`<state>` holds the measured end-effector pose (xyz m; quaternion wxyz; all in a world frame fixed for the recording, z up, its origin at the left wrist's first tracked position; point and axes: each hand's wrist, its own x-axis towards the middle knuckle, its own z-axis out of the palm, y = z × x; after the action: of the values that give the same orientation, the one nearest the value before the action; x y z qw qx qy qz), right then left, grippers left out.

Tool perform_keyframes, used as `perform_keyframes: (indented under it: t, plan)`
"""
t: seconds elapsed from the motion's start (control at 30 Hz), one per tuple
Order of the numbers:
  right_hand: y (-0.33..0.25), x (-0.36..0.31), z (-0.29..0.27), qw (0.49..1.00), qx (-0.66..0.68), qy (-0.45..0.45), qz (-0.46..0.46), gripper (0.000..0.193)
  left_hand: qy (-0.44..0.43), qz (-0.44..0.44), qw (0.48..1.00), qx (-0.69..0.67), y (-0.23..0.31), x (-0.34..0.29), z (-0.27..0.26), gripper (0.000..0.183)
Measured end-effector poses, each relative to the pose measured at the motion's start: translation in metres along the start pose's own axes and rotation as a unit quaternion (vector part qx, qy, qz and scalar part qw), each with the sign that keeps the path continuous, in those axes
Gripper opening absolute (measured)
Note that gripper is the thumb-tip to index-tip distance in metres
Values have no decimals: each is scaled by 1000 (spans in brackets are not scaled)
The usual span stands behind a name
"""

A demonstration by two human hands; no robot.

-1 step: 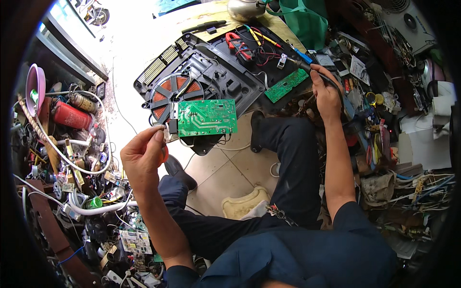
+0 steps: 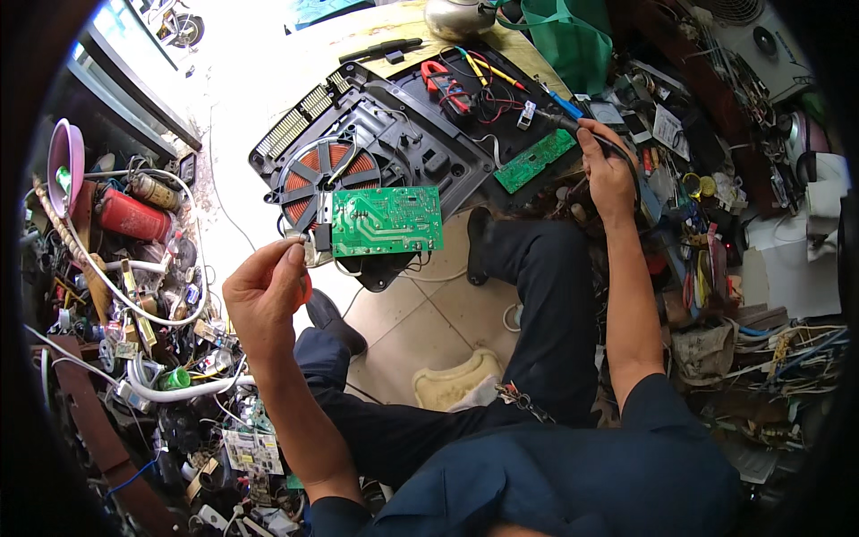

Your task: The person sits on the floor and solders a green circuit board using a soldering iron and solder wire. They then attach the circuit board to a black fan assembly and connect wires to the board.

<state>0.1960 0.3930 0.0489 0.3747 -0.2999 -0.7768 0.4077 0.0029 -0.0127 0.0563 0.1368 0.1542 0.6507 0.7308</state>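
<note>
My left hand (image 2: 264,291) pinches the green circuit board (image 2: 386,221) by its left edge, tilting it up over the opened induction cooker (image 2: 376,148). Farther out, my right hand (image 2: 607,174) is closed around a soldering iron (image 2: 573,121). I judge inspection underway; next calls for steady tip placement.

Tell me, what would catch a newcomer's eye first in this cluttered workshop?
Probably the bright green circuit board at the centre, held up at its left edge by the left hand. Behind it lies an opened black appliance base with an orange coil. Upper right, the right hand grips a dark pen-like tool amid heaped tools.
</note>
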Motion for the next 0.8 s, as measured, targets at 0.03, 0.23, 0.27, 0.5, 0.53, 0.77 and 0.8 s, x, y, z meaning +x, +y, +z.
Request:
perform_keyframes:
  t: [0.03, 0.23, 0.27, 0.5, 0.53, 0.77, 0.8]
  plan:
    - [9, 8, 2, 1000, -19, 7, -17, 28, 4, 0, 1000, 13, -1, 1, -1, 17]
    - [21, 30, 21, 993, -92, 5, -72, 24, 33, 6, 999, 25, -5, 6, -9, 15]
    - [19, 33, 23, 993, -98, 5, -64, 23, 38, 8, 999, 32, -5, 6, -11, 15]
    - [22, 42, 29, 991, -105, 43, -65, 22, 50, 15, 998, 32, -9, 8, -17, 14]
    - [24, 44, 31, 991, -107, 48, -67, 21, 55, 18, 998, 35, -11, 9, -18, 14]
    - [26, 47, 28, 987, -147, 35, -58, 28, 35, -4, 999, 14, -9, 10, -12, 15]
    - [22, 48, 25, 987, -154, 32, -44, 28, 30, -4, 1000, 7, -8, 10, -11, 16]
